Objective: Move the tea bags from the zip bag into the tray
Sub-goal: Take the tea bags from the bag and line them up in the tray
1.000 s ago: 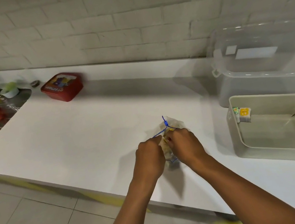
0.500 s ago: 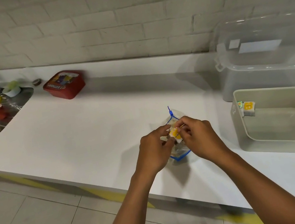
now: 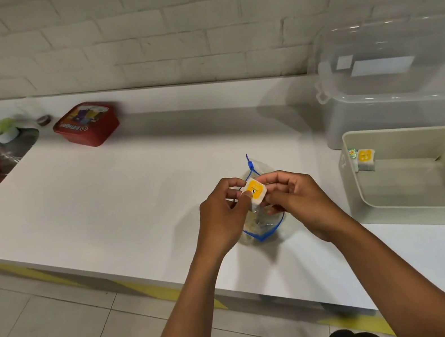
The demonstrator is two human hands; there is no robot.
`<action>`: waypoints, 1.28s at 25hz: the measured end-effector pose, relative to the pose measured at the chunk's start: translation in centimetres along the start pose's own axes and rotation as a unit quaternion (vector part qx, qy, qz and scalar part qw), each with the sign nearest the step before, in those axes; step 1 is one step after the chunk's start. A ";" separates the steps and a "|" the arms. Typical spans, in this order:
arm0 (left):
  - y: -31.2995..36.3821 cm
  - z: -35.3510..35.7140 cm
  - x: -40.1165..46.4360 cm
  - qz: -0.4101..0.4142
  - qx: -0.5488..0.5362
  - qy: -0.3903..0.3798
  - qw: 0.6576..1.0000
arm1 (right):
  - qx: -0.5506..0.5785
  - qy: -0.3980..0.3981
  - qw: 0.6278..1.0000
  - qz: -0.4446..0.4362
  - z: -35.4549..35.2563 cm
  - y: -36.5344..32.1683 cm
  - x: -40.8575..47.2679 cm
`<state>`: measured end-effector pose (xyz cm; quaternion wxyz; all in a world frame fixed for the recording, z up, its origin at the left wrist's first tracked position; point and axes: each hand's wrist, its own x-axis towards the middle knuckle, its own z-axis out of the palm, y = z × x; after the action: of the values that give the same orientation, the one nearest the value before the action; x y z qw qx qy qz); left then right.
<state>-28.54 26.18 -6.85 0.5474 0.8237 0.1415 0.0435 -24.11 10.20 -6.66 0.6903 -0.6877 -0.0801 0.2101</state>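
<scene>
Both hands held one tea bag above the zip bag.

The left hand (image 3: pixel 223 215) and right hand (image 3: pixel 298 199) pinched a yellow-labelled tea bag (image 3: pixel 255 190) in curled fingers, over the open zip bag (image 3: pixel 261 225) on the counter (image 3: pixel 132 202). The tray (image 3: pixel 405 133) stood to the right, holding two tea bags (image 3: pixel 364 159) at its far-left corner.

Red box (image 3: pixel 86 124) on counter (image 3: pixel 100 190); clear bin (image 3: pixel 396 84) by wall.

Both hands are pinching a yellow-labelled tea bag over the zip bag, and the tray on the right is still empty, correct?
Not quite. The head view shows both the left hand and right hand pinching the yellow-labelled tea bag over the zip bag, but the tray is not empty: tea bags already lean against its far-left corner.
</scene>
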 end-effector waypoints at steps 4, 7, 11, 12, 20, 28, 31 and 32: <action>0.8 0.1 0.0 0.000 -0.024 -0.005 1.000 | 0.012 0.013 1.000 -0.023 -0.6 0.1 0.0; 1.2 0.0 -0.2 0.001 -0.058 -0.017 0.998 | 0.029 0.024 0.999 -0.029 -1.6 0.0 0.2; 1.8 0.5 -0.2 -0.004 -0.094 -0.015 0.995 | 0.060 0.009 0.998 -0.022 -3.4 -0.5 0.1; 2.0 0.7 -0.2 -0.006 -0.098 -0.010 0.995 | 0.073 0.012 0.997 -0.019 -3.9 -0.7 0.2; 4.9 3.1 -0.5 -0.020 -0.181 -0.014 0.983 | 0.104 0.032 0.994 -0.004 -8.5 -2.9 0.4; 9.0 11.4 1.6 0.074 -0.058 -0.008 0.996 | -0.009 0.116 0.993 -0.035 -16.3 -3.4 -1.1; 9.1 14.3 2.3 0.100 -0.013 0.007 0.995 | -0.187 0.203 0.958 -0.072 -21.6 -2.3 -1.3; 9.0 15.4 2.5 0.109 -0.001 0.001 0.994 | -0.261 0.231 0.934 -0.078 -23.7 -1.9 -1.3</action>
<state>-21.00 9.95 -4.93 0.5404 0.8334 0.0514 0.1044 -15.50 -11.94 -5.58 0.5002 -0.8648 -0.0239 -0.0372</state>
